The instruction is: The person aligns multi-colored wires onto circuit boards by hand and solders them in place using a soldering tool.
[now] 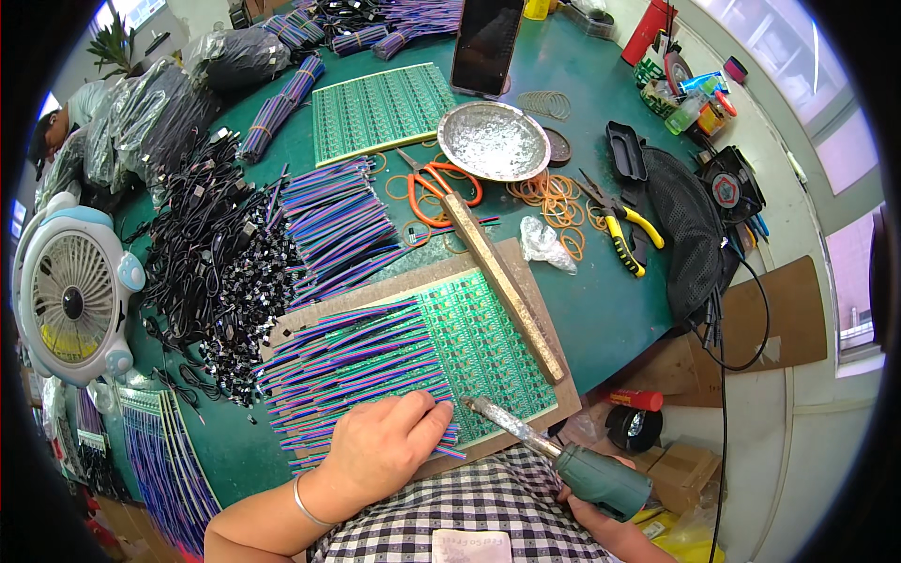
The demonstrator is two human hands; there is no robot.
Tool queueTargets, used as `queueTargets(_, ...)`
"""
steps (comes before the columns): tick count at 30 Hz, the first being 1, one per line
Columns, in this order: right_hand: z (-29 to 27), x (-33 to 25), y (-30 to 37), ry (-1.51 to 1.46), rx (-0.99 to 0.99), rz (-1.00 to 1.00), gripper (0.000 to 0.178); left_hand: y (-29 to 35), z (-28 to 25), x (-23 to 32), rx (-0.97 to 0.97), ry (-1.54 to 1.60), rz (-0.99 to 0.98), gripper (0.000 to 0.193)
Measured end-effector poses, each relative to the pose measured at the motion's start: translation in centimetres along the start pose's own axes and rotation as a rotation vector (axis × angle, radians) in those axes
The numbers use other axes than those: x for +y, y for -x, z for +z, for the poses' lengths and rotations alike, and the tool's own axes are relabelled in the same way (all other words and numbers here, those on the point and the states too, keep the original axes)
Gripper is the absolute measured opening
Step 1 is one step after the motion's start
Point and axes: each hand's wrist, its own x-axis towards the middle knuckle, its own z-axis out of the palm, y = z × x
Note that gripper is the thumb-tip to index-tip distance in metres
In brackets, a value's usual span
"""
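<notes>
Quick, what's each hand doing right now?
Left hand: fingers bent, pressing down on the striped wires lying on the green circuit board; grips nothing.
Right hand: closed around the soldering iron, mostly hidden beneath it.

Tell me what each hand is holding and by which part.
The right hand grips a soldering iron by its green handle, tip at the green circuit board. The left hand holds nothing; it lies flat, pressing coloured wires on the board.
</notes>
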Motion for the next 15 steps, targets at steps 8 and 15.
queueTargets(8, -0.4, -1.5, -0.9, 0.493, -0.123, -0.261, 0.014, 0.1, 0.3, 0.0, 0.01, -0.007, 0.001, 0.022)
queueTargets(15, 0.4, -2.6, -1.4, 0.772, 0.013, -0.466, 0.012, 0.1, 0.2, -0.1, 0.003, 0.003, -0.013, 0.023)
